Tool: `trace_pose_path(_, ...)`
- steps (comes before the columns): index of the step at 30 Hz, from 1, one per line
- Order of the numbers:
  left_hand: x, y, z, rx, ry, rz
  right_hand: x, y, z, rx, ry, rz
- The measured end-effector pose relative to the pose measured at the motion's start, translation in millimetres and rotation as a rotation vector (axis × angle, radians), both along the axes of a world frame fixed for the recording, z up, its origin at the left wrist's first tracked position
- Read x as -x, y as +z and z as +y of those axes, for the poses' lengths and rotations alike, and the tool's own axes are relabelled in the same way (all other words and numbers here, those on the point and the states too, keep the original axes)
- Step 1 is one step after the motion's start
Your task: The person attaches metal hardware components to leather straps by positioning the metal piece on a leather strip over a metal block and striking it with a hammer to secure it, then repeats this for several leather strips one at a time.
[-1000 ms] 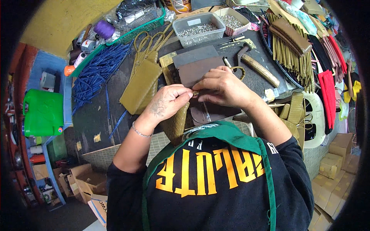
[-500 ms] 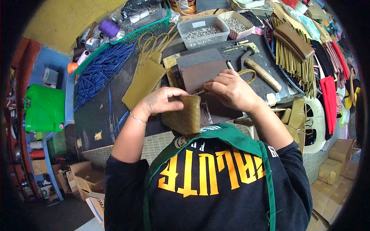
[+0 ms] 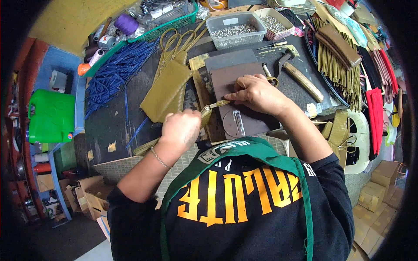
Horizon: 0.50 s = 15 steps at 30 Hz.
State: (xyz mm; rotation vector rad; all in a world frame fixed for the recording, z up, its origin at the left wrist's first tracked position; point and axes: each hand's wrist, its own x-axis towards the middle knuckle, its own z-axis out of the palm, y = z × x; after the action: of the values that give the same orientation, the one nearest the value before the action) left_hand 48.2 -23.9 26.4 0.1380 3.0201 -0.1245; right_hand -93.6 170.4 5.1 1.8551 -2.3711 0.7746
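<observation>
My left hand (image 3: 180, 130) is closed around an olive woven pouch (image 3: 206, 118), most of which the fist hides. A small silvery metal clasp (image 3: 212, 105) joins the pouch's corner to a narrow olive strap (image 3: 223, 103). My right hand (image 3: 261, 93) pinches that strap between thumb and fingers, over a brown board (image 3: 222, 80). Strap and clasp lie in a line between both hands. A clear plastic piece (image 3: 238, 123) rests on the board below my right hand. Left of the board, flat olive pouches (image 3: 165, 91) with looped straps lie stacked.
A hammer (image 3: 300, 80) lies right of the board. Behind stand a clear tub (image 3: 235, 42) and a pale basket (image 3: 276, 27) of small metal parts. Blue strips (image 3: 115, 78) heap at left; olive strips (image 3: 342, 74) and a woven brown piece (image 3: 337, 45) lie at right.
My left hand has moved down and left, turning into a fist, and the pouch has swung lower. The strap and clasp now show stretched between my hands.
</observation>
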Motion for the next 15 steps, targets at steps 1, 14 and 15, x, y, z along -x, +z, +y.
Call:
trace_pose_path(1, 0.0, -1.7, -1.0, -0.003, -0.001, -0.007, -1.6, -0.5, 1.1, 0.007, -0.004, 0.016)
trace_pose_path(14, 46.5, 19.7, -29.2, -0.416, -0.308, -0.867, -17.8, -6.2, 14.6, 0.083, -0.164, 0.129)
trace_pose_path(15, 54.0, 17.5, -33.1, -0.457, -0.308, -0.836, -18.3, -6.8, 13.2, 0.078, -0.165, 0.121)
